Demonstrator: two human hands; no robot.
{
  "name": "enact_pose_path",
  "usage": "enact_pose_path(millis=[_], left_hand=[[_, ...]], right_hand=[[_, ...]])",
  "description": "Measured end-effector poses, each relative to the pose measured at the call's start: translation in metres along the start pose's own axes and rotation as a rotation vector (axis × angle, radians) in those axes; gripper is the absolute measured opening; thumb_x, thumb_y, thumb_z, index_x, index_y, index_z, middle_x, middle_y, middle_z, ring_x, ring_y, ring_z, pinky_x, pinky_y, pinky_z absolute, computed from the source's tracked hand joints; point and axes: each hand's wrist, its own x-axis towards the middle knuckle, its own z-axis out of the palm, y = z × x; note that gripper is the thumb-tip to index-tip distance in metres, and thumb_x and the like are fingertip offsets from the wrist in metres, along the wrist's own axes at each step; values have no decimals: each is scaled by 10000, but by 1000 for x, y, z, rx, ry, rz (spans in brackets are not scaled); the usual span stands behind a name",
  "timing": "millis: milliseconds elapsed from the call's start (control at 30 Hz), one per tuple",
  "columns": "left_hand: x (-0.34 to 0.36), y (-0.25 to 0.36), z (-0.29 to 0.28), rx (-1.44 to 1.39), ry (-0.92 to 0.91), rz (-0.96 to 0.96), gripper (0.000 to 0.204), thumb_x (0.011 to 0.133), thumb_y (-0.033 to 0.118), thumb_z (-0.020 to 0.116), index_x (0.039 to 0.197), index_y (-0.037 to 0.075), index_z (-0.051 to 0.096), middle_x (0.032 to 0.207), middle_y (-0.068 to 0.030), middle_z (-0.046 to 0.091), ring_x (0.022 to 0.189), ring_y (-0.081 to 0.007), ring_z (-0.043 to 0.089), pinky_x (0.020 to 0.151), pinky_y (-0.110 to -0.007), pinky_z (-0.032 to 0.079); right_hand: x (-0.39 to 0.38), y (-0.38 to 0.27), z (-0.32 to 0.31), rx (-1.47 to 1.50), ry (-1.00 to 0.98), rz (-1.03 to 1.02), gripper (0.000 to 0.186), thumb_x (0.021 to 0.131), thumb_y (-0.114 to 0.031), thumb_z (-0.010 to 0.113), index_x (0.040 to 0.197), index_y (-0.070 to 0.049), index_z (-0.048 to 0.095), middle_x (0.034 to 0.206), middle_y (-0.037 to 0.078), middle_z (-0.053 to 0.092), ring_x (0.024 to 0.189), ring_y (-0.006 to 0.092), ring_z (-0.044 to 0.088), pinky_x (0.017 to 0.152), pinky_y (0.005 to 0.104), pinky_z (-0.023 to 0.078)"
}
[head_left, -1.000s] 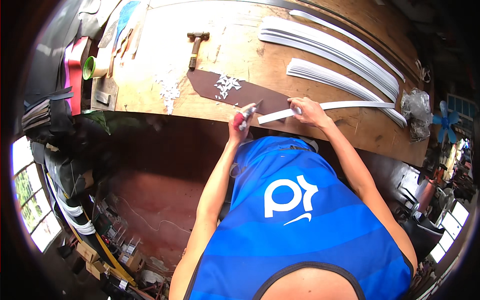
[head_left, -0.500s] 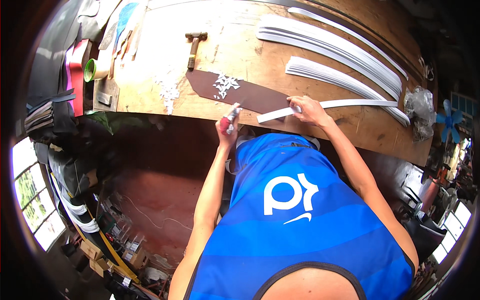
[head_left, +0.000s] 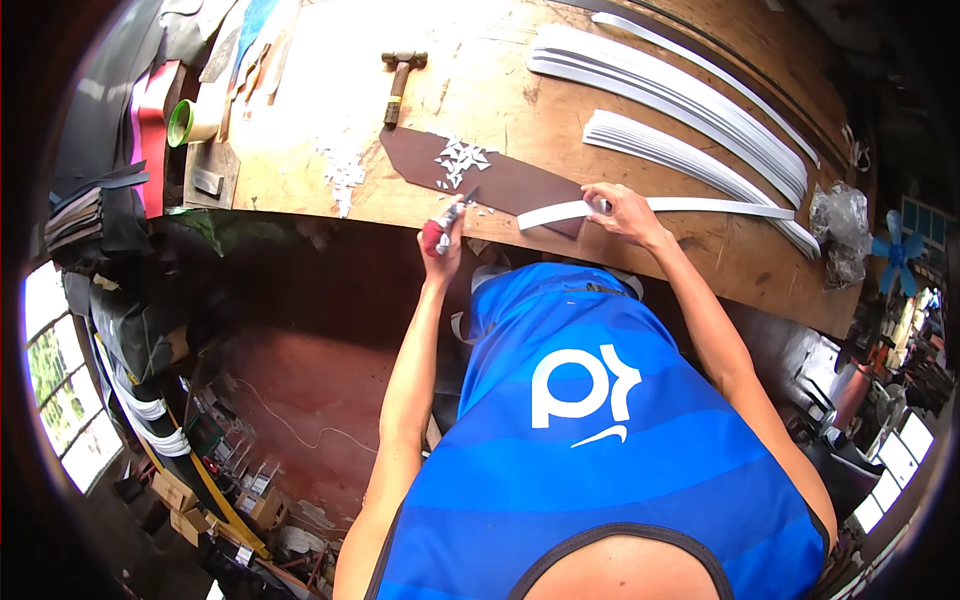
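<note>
My left hand [head_left: 441, 248] is closed round a knife [head_left: 447, 217] with a wrapped red and silver handle. Its dark, narrow blade points up and away over the near edge of a brown board [head_left: 535, 192]. My right hand [head_left: 622, 214] pinches a long white strip [head_left: 560, 213] close to its left end, which lies across the board. The strip's other end stretches right over a stack of similar strips. Something small and shiny shows at my right fingers; I cannot make out what. Small white offcuts [head_left: 462, 160] are scattered on the board, some near the blade.
Stacks of white strips [head_left: 665, 92] fill the right of the wooden table [head_left: 290, 120]. A hammer [head_left: 400, 85] lies beyond the board. More white scraps [head_left: 343, 175] sit left of it. A green-rimmed cup [head_left: 183, 123] stands far left, a crumpled plastic bag [head_left: 840, 225] far right.
My left hand with the knife has drawn a little left and toward me, away from the strip. My right hand still holds the strip, hardly moved. The whole view has shifted slightly.
</note>
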Motion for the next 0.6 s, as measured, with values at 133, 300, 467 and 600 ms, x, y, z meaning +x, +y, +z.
enact_pose_path(millis=[133,300,467,600], left_hand=[[6,4,-6,104,-79,66,243,918,68,681,1158,36,702,664,-21,602,569,-83,525,540,-254,413],[-1,-9,-4,114,-99,160,217,919,31,689,1135,8,695,740,14,594,606,-43,478,534,-236,376],[4,12,-6,304,-193,270,283,859,154,744,1125,92,672,1004,-112,697,862,-267,695,716,-346,543],[2,27,-8,401,-297,106,345,861,183,738,1184,106,646,1026,-123,690,873,-282,686,733,-358,538]], right_hand=[[6,-17,1,87,138,-63,284,783,-115,756,1040,-99,637,1004,86,651,900,288,644,777,379,511],[8,-34,-5,139,149,6,265,796,-145,759,1037,-116,651,1010,72,656,880,287,656,743,385,525],[4,-7,13,-119,198,97,258,796,-203,766,1030,-155,667,1008,61,661,892,318,672,727,413,549],[8,4,30,-213,252,38,265,790,-205,769,1027,-155,661,996,65,645,882,324,670,725,428,548]])
